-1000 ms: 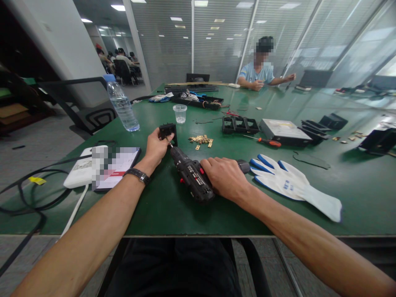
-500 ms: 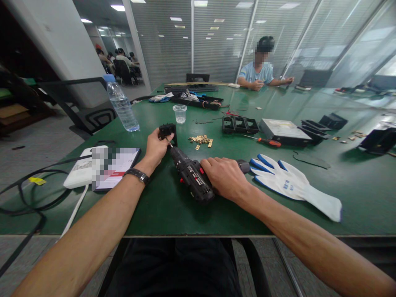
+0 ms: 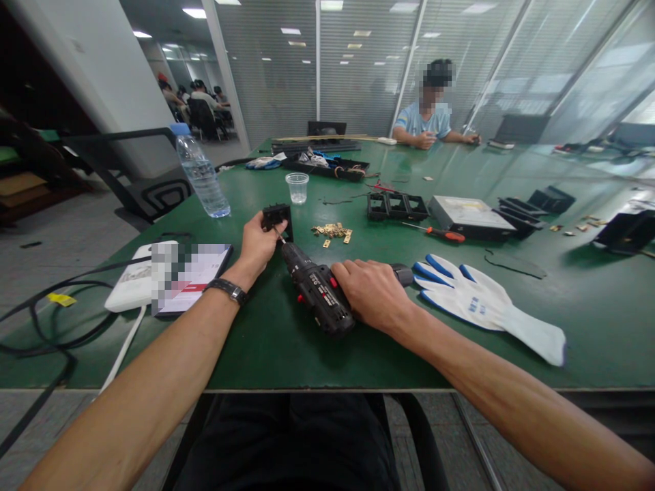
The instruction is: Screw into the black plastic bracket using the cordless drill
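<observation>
While nothing on our side has shifted over the last second, our left hand (image 3: 258,244) pinches the small black part (image 3: 278,218) upright on the green table (image 3: 286,341), and our right hand (image 3: 372,293), fingers wrapped, holds the cordless driver (image 3: 317,290), bit against that part; the driving looks ongoing.

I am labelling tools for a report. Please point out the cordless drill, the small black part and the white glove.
cordless drill (image 3: 320,294), head view, on its black body.
small black part (image 3: 278,217), head view, on its top face.
white glove (image 3: 481,303), head view, on the palm.
</observation>
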`<state>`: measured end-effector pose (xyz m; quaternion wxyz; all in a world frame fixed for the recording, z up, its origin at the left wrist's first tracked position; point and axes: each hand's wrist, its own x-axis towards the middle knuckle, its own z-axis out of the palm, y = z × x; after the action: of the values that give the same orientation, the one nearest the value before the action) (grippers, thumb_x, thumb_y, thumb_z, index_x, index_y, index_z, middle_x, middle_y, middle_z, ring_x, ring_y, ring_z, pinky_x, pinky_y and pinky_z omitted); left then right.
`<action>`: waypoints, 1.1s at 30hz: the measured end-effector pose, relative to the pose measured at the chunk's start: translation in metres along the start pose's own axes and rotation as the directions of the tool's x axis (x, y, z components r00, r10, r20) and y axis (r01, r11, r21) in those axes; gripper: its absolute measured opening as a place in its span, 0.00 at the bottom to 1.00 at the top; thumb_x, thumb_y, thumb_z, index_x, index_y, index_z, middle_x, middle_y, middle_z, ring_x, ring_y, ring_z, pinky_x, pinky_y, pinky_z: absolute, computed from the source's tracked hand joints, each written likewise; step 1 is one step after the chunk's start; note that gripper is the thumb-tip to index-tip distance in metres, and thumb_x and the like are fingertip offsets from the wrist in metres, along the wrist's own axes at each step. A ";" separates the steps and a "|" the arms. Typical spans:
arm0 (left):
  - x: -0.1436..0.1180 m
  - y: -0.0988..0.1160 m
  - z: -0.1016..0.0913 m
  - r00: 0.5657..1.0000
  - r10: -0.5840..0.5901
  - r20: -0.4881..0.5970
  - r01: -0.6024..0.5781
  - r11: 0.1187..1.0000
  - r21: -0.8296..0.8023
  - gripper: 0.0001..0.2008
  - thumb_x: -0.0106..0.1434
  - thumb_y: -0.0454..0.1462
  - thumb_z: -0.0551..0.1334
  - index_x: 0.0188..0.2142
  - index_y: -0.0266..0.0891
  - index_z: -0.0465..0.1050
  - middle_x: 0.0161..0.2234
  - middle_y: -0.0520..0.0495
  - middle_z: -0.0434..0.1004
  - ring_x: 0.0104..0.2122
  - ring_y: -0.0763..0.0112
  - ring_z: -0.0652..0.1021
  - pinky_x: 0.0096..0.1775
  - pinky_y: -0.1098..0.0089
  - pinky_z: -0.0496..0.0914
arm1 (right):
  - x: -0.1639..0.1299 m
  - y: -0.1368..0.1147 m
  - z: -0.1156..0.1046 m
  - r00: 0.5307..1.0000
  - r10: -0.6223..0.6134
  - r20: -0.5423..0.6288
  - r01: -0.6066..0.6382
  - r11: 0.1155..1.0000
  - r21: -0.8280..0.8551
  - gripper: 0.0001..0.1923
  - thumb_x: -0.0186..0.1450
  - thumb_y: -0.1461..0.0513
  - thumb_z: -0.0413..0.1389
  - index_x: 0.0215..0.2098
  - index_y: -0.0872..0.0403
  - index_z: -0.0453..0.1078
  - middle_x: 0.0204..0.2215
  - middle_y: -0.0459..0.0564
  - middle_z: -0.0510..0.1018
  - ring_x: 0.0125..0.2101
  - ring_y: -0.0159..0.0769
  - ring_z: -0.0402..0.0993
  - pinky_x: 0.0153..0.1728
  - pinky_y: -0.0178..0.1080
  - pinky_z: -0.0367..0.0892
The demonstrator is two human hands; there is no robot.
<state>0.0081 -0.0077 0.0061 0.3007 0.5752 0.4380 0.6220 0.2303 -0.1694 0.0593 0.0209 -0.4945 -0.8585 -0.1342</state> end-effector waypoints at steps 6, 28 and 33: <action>0.001 -0.001 0.000 1.000 -0.002 0.002 0.002 1.000 -0.002 0.20 0.51 0.40 0.69 0.43 0.36 0.74 0.39 0.45 0.78 0.36 0.68 0.77 0.38 0.68 0.74 | 0.000 0.001 0.002 1.000 -0.008 -0.024 0.008 1.000 -0.005 0.07 0.67 0.65 0.48 0.43 0.53 0.63 0.37 0.51 0.76 0.36 0.43 0.73 0.32 0.41 0.59; 0.001 -0.001 0.001 1.000 0.011 -0.002 -0.011 1.000 -0.013 0.19 0.51 0.39 0.69 0.43 0.35 0.74 0.39 0.46 0.78 0.35 0.69 0.77 0.38 0.69 0.73 | 0.000 0.000 0.003 0.999 -0.008 -0.032 0.008 1.000 -0.005 0.06 0.67 0.65 0.48 0.42 0.53 0.63 0.36 0.51 0.76 0.35 0.42 0.73 0.31 0.40 0.58; 0.001 -0.002 0.000 1.000 0.003 0.000 -0.003 1.000 -0.010 0.20 0.51 0.39 0.69 0.43 0.35 0.73 0.40 0.45 0.78 0.35 0.69 0.77 0.37 0.69 0.73 | 0.000 0.000 0.002 1.000 0.004 -0.012 -0.004 1.000 0.005 0.06 0.67 0.64 0.48 0.43 0.53 0.63 0.37 0.52 0.76 0.36 0.42 0.73 0.32 0.39 0.58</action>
<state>0.0081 -0.0056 0.0049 0.3023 0.5744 0.4341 0.6247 0.2304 -0.1684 0.0572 0.0275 -0.4956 -0.8576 -0.1350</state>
